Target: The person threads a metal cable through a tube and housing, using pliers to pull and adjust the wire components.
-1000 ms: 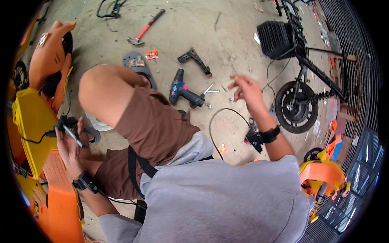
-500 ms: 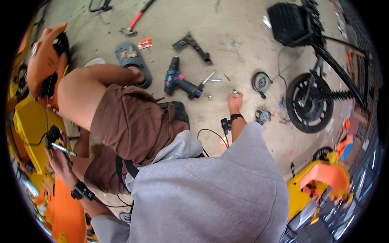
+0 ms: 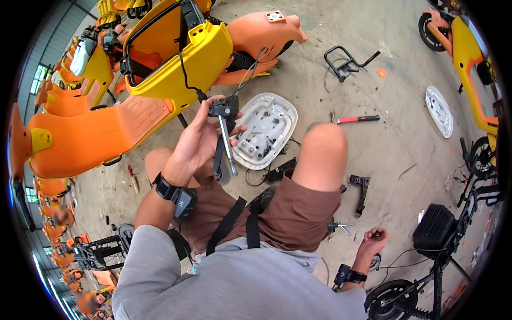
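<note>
My left hand (image 3: 193,140) is raised in front of the yellow-and-orange scooter (image 3: 205,61), its fingers around a black brake lever assembly (image 3: 224,108). A cable runs from this part toward the scooter. A silver metal rod (image 3: 226,144) with a thicker end slants down beside the lever, against the same fingers. At the lower right, my right hand (image 3: 375,242) is curled over the floor. Something small and dark shows between its fingers, too small to name. Near that hand lie silver tools (image 3: 345,229) and a black bracket-like part (image 3: 360,196).
A white tray (image 3: 292,120) with screws and small parts lies beyond my knees. Farther off are a red-handled hammer (image 3: 362,119), a black tubular frame (image 3: 341,66) and a white cover (image 3: 439,112). A stripped scooter frame with a black wheel (image 3: 392,300) stands at right.
The view has swung left, bringing the scooter and tray into sight. My left hand, with the brake lever, now appears near the middle. A small silver piece earlier at my right fingers is no longer distinct.
</note>
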A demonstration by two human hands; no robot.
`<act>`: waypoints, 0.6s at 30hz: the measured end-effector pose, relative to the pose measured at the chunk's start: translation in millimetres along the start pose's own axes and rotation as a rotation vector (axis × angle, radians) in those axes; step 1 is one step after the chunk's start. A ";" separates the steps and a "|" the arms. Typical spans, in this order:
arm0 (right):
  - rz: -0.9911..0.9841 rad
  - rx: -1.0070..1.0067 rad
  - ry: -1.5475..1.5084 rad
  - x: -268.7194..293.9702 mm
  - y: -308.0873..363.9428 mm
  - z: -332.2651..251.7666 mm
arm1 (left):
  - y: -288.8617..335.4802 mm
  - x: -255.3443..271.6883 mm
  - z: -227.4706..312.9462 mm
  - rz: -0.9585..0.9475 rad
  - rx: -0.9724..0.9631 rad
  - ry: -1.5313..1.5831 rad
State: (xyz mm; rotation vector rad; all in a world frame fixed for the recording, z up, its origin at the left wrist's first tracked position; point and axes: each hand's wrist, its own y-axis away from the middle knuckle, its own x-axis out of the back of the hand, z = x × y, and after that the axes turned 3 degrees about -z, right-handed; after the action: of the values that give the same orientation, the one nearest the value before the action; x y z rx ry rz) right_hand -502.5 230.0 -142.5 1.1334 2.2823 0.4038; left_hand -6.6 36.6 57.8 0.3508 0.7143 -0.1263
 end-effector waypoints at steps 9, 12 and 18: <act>-1.108 -0.334 0.534 -315.6 133.0 -31.5 | -24.4 14.8 7.4 -0.160 -0.151 -0.022; -1.403 0.268 1.029 -385.2 173.1 13.4 | -14.4 23.4 6.0 -0.159 -0.286 -0.061; -1.587 0.525 1.042 -398.7 182.5 66.6 | -2.6 34.1 -0.1 -0.166 -0.405 -0.159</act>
State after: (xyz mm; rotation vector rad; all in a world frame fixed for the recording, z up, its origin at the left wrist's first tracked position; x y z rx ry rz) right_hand -151.5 21.3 30.7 -1.2505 3.3250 -0.3853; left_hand 18.3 34.4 34.5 -0.1054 0.5934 -0.1607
